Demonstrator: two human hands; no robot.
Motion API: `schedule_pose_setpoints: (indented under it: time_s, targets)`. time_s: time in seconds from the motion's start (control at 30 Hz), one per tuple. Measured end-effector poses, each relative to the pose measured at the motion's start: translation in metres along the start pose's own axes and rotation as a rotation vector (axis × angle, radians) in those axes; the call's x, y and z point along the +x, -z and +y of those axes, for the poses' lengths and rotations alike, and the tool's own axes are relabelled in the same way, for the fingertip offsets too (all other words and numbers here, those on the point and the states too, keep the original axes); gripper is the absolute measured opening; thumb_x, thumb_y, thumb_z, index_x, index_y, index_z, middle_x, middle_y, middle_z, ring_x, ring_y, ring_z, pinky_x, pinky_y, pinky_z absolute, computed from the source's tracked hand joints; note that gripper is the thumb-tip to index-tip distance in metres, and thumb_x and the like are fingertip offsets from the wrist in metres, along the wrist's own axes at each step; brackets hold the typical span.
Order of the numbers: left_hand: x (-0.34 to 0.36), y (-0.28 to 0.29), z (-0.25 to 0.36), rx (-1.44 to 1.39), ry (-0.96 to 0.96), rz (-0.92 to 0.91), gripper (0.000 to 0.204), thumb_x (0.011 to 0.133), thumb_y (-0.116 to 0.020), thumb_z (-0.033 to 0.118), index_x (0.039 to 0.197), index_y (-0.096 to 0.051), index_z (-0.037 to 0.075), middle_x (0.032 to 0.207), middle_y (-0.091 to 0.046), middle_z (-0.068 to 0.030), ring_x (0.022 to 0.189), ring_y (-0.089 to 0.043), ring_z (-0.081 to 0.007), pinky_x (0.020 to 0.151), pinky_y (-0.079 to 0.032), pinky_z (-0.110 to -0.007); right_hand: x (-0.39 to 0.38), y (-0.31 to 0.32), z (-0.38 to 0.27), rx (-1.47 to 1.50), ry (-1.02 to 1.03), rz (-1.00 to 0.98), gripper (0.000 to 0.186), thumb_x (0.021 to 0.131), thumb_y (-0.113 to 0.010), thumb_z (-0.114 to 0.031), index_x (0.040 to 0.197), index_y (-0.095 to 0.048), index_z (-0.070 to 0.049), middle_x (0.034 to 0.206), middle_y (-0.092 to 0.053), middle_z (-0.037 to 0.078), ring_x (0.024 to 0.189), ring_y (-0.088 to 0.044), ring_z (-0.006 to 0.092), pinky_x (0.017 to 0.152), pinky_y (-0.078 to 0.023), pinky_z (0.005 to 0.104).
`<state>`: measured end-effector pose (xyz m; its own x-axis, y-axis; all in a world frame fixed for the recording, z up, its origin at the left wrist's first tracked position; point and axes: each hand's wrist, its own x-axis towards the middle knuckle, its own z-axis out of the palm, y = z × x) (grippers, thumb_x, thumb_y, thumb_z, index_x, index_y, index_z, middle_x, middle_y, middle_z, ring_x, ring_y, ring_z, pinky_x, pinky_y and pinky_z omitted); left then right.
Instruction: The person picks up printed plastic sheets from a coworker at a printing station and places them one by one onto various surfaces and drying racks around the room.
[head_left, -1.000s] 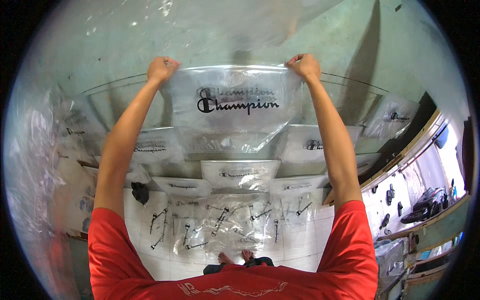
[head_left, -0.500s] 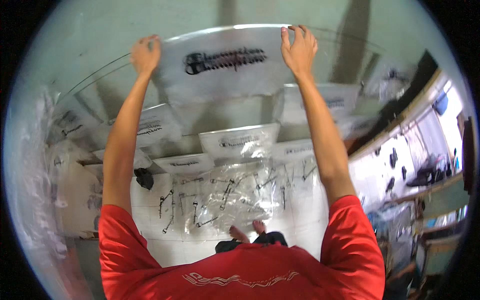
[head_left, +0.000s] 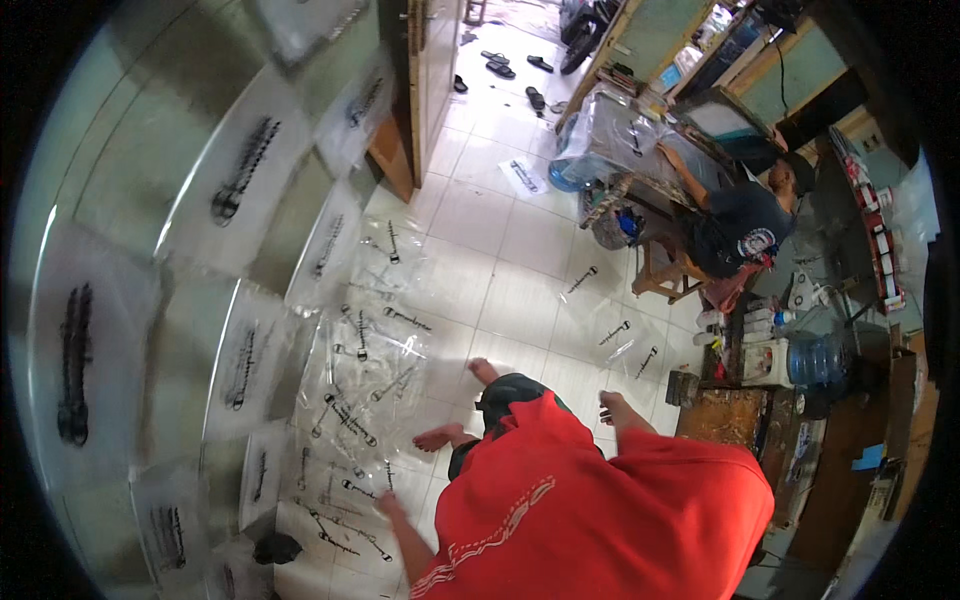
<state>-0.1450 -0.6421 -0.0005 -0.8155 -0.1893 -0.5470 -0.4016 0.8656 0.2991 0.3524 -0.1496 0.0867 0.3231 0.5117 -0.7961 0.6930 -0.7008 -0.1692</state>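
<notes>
My left hand [head_left: 388,503] hangs low in front of the floor. It is near a loose pile of clear plastic sheets [head_left: 365,370] with dark printing, but its fingers are too small and blurred to read. Beside my red shirt, my right hand [head_left: 611,407] hangs down with loose fingers and nothing visible in it. On the wall to the left is a large clear plastic sheet [head_left: 100,330] with a doubled dark print. Another printed plastic sheet [head_left: 240,150] is fixed farther along, among several similar ones.
At the far right a person [head_left: 740,225] sits on a wooden stool [head_left: 660,272] at a plastic-covered table [head_left: 612,135]. Printed sheets [head_left: 610,330] lie on the tiles ahead. Sandals [head_left: 498,66] lie near a doorway. A cluttered bench [head_left: 735,415] stands to my right.
Both hands have come away from the large sheet's top edge on the wall and dropped to my sides. My view and body have turned right, toward the doorway and the seated person.
</notes>
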Motion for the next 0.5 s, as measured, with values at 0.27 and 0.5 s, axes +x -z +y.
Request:
schedule_pose_setpoints:
  time_s: [0.27, 0.5]
  targets:
    - [-0.115, -0.248, 0.14, 0.64, -0.042, -0.102, 0.043, 0.084, -0.062, 0.04, 0.113, -0.068, 0.009, 0.123, -0.063, -0.0148, 0.121, -0.054, -0.0307, 0.102, -0.041, -0.045, 0.116, 0.039, 0.065, 0.032, 0.044, -0.266, 0.048, 0.093, -0.053, -0.048, 0.11, -0.06, -0.004, 0.093, -0.068, 0.018, 0.076, -0.066, 0.0317, 0.063, -0.051, 0.0446]
    - [-0.148, -0.358, 0.401, 0.031, -0.673, -0.251, 0.044, 0.088, -0.053, 0.032, 0.068, -0.064, -0.005, 0.057, -0.058, -0.018, 0.056, -0.059, -0.0243, 0.055, -0.045, -0.046, 0.154, 0.184, -0.109, 0.396, 0.321, -0.059, 0.042, 0.096, -0.051, -0.042, 0.119, -0.058, -0.008, 0.101, -0.068, 0.011, 0.087, -0.066, 0.0239, 0.074, -0.052, 0.038]
